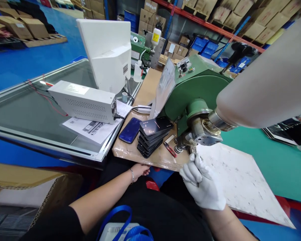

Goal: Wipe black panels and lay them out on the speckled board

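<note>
My right hand (203, 184), in a white glove, pinches a thin rod-like tool (197, 183) whose exact kind I cannot make out. Its upper end is at the metal nozzle head (207, 134) of a green machine (198, 87). My left hand (141, 171) is bare, with a bracelet at the wrist; its fingers are curled at the front edge of the brown-covered table (130, 152). Beyond it stand a stack of black phone-like panels (153, 137) and a blue-screened phone (130, 130). Red thread snips (170, 149) lie between the stack and the nozzle, near several small metal rings (178, 148).
A large pale bottle (268, 73) slants out from the machine head at upper right. On the left, a grey metal box (82, 102) and a white monitor (105, 53) stand on a glass-topped table. A stained white board (240, 177) lies at right; an open carton (27, 197) sits lower left.
</note>
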A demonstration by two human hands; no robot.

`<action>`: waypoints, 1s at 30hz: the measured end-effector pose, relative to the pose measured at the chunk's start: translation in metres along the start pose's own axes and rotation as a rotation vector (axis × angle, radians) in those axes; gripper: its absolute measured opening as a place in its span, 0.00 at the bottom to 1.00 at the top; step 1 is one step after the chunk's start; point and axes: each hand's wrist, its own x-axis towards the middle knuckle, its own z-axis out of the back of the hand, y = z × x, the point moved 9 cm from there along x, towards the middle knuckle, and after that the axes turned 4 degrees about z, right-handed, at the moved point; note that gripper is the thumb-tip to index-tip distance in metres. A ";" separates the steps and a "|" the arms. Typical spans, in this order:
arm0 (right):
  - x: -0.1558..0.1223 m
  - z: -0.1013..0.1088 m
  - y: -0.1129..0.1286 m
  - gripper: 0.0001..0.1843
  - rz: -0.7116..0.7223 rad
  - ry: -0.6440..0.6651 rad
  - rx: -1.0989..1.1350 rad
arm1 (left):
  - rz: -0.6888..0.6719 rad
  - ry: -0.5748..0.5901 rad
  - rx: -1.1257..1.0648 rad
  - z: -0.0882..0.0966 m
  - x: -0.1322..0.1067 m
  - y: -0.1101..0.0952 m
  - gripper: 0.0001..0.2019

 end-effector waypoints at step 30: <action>-0.002 0.042 0.058 0.22 0.259 -0.216 -1.316 | -0.024 -0.009 0.044 0.000 0.001 -0.002 0.11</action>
